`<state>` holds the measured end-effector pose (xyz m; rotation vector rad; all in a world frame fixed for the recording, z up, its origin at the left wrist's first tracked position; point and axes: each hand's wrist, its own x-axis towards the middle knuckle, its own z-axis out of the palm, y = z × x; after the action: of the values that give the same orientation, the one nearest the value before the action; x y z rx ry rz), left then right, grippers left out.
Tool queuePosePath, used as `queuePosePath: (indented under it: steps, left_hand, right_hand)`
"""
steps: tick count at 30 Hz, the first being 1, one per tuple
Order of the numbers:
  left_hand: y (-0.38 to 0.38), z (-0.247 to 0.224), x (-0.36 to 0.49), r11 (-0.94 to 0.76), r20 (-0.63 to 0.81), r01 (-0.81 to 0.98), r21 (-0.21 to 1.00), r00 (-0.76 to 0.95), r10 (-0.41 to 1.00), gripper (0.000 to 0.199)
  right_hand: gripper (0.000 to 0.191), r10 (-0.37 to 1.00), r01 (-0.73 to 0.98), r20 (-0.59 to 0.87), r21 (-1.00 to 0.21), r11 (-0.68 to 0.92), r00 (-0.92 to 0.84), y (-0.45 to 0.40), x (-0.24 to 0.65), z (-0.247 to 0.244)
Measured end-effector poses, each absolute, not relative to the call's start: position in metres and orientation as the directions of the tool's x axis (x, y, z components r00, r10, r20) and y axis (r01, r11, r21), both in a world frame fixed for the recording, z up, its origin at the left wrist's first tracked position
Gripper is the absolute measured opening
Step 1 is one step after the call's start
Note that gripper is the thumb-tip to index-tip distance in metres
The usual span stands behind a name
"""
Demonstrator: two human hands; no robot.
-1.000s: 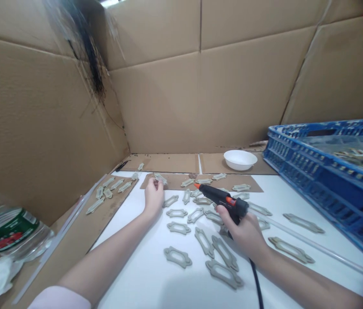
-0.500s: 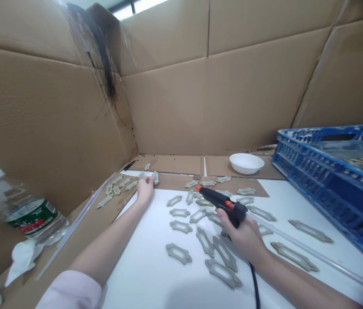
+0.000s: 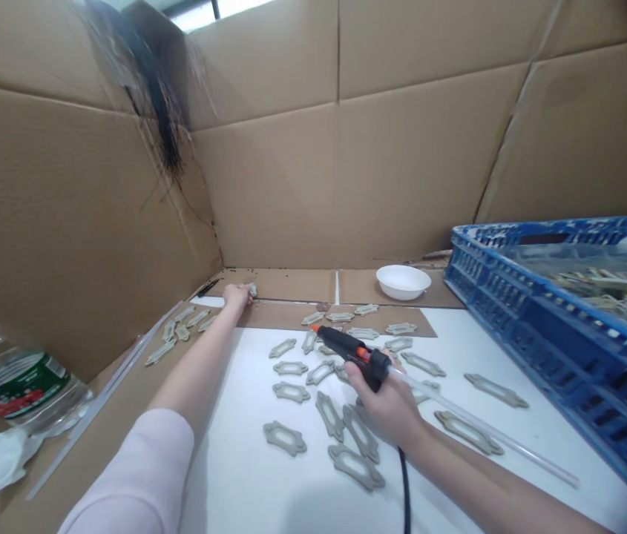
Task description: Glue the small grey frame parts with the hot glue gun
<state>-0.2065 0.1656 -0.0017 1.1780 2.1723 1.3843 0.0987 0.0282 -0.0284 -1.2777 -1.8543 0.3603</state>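
My left hand (image 3: 237, 295) reaches to the far cardboard strip, its fingers closed on a small pale frame piece (image 3: 253, 290). Wrapped around the handle of a black glue gun (image 3: 351, 350) with an orange tip is my right hand (image 3: 383, 393). A clear glue stick (image 3: 485, 421) runs out of the gun's back. Several grey-green frame pieces (image 3: 284, 437) lie around and below the gun on the white surface (image 3: 240, 475). Smaller pieces (image 3: 198, 319) rest on cardboard beside my left forearm.
At the right stands a blue crate (image 3: 547, 334) with pieces inside. A white bowl (image 3: 403, 282) sits near the back cardboard wall (image 3: 274, 193). On the left are a bottle (image 3: 24, 382) and crumpled tissue (image 3: 4, 460). A black cable (image 3: 406, 489) hangs below the gun.
My left hand has moved farther back with the small piece, toward the rear wall. The view has shifted to the right. My right hand still grips the glue gun.
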Motion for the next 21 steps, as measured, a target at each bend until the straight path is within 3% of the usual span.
queuePosePath:
  steps: [4, 8, 12, 15, 21]
  left_hand:
    - [0.165, 0.013, -0.205, 0.294, 0.163, 0.59, 0.752, -0.598, 0.785, 0.033]
    - [0.134, 0.024, -0.196, 0.217, 0.188, 0.76, 0.613, -0.406, 0.894, 0.029]
    - [0.092, 0.028, -0.177, 0.103, 0.027, 0.878, 0.468, -0.131, 0.991, 0.028]
    - [0.068, 0.025, -0.158, 0.053, -0.065, 0.922, 0.382, -0.03, 0.997, 0.028]
    - [0.058, 0.008, -0.131, -0.003, -0.026, 0.934, 0.358, 0.013, 1.0, 0.011]
  right_hand:
    - [0.042, 0.874, 0.621, 0.463, -0.645, 0.446, -0.147, 0.028, 0.098, -0.027]
    - [0.041, 0.892, 0.609, 0.435, -0.675, 0.416, -0.128, 0.029, 0.098, -0.027]
    - [0.043, 0.916, 0.589, 0.388, -0.717, 0.372, -0.105, 0.03, 0.097, -0.029]
    - [0.043, 0.919, 0.594, 0.384, -0.719, 0.359, -0.09, 0.03, 0.098, -0.029]
    - [0.045, 0.913, 0.61, 0.396, -0.7, 0.37, -0.099, 0.03, 0.098, -0.03]
